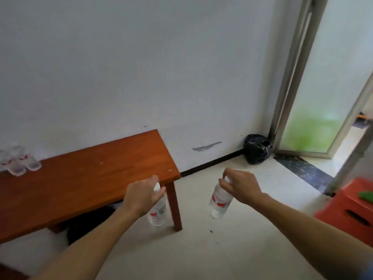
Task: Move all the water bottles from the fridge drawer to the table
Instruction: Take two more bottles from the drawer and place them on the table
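My left hand (141, 197) grips a clear plastic water bottle with a red-and-white label (158, 212) by its white cap. It hangs just in front of the near right leg of the reddish-brown wooden worktop (90, 174), not resting on it. My right hand (240, 184) pinches a second clear labelled water bottle (221, 201) at the cap; it hangs slightly tilted over the pale floor (232, 249), right of the worktop. A blurred cluster of clear bottles (19, 161) stands at the worktop's far left. A red plastic stool (351, 209) sits at right.

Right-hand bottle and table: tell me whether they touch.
Apart. Head view: the bottle hangs from the right hand over floor, a clear gap from the table.
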